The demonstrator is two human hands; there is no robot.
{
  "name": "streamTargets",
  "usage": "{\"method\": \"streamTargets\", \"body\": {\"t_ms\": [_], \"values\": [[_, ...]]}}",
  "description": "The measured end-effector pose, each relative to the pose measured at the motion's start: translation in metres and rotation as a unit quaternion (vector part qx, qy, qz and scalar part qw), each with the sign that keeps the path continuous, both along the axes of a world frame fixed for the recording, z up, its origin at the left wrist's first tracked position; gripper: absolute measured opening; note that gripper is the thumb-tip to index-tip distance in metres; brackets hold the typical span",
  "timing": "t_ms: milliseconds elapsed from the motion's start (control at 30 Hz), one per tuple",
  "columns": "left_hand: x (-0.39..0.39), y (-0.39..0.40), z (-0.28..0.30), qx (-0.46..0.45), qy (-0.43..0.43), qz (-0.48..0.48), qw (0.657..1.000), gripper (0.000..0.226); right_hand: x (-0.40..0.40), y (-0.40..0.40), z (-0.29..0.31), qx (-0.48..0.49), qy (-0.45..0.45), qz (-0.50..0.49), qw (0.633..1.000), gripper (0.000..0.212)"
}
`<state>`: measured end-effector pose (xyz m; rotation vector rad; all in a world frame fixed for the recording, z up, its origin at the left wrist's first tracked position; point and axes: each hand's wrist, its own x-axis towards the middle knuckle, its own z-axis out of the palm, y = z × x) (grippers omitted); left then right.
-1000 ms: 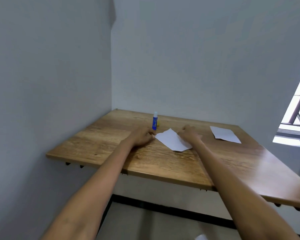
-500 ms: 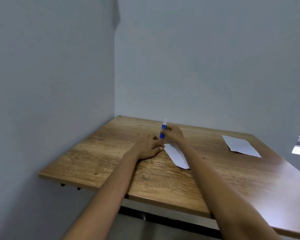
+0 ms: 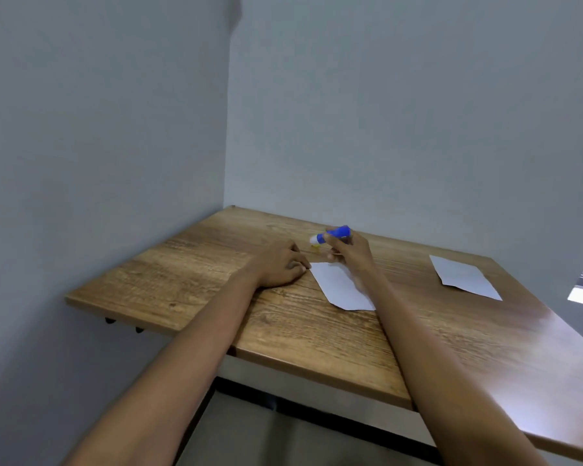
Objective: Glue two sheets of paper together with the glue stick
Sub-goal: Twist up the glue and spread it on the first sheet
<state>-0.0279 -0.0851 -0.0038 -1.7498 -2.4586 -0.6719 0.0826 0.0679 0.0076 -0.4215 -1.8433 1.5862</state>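
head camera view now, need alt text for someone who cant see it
A person's right hand holds a blue glue stick tilted above a white sheet of paper on a wooden table, while the left hand rests by the sheet's corner. A second sheet lies apart, farther right.

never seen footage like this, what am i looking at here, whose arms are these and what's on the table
This comes from a camera worn on a person's head, looking forward and down, so the two bare arms reaching in from the bottom are the wearer's own. There is no machine. They work at a wooden table set in a corner between grey walls. The left hand rests on the table at the corner of a white sheet of paper. The right hand holds a blue glue stick, tilted with its white end pointing left, above that sheet. A second sheet of paper lies apart, further right.
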Motion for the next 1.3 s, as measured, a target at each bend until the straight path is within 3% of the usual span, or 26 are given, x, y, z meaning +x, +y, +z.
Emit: {"method": "streamTargets", "body": {"t_ms": [167, 267, 433, 567, 700, 900, 1033, 1167, 1300], "values": [[-0.001, 0.001, -0.001, -0.006, 0.017, 0.004, 1.000, 0.031, -0.006, 0.002, -0.005, 0.048, -0.029, -0.035, 0.998, 0.027], [-0.002, -0.001, -0.001, 0.005, 0.017, -0.002, 1.000, 0.044, -0.012, -0.002, -0.010, 0.106, -0.074, -0.046, 0.991, 0.034], [0.000, -0.002, -0.001, 0.001, 0.037, -0.012, 0.999, 0.034, -0.020, -0.009, -0.011, 0.208, -0.113, -0.073, 0.969, 0.032], [-0.001, -0.002, -0.001, 0.005, 0.035, -0.005, 0.999, 0.047, -0.021, -0.010, -0.012, 0.256, -0.132, -0.076, 0.955, 0.029], [-0.001, -0.004, -0.001, 0.017, 0.038, -0.011, 0.999, 0.040, -0.019, -0.011, -0.012, 0.272, -0.142, -0.074, 0.949, 0.027], [0.004, -0.005, 0.002, 0.001, 0.052, -0.012, 0.999, 0.048, -0.019, -0.012, -0.012, 0.288, -0.152, -0.070, 0.943, 0.025], [0.004, -0.004, 0.002, 0.000, 0.060, -0.010, 0.998, 0.035, -0.019, -0.013, -0.012, 0.314, -0.172, -0.070, 0.931, 0.029], [0.004, -0.005, 0.001, 0.002, 0.054, -0.005, 0.999, 0.045, -0.014, -0.005, -0.011, 0.326, -0.195, -0.103, 0.919, 0.036], [0.004, -0.004, 0.001, 0.006, 0.058, -0.004, 0.998, 0.035, -0.004, 0.010, -0.013, 0.312, -0.203, -0.144, 0.917, 0.036]]}}
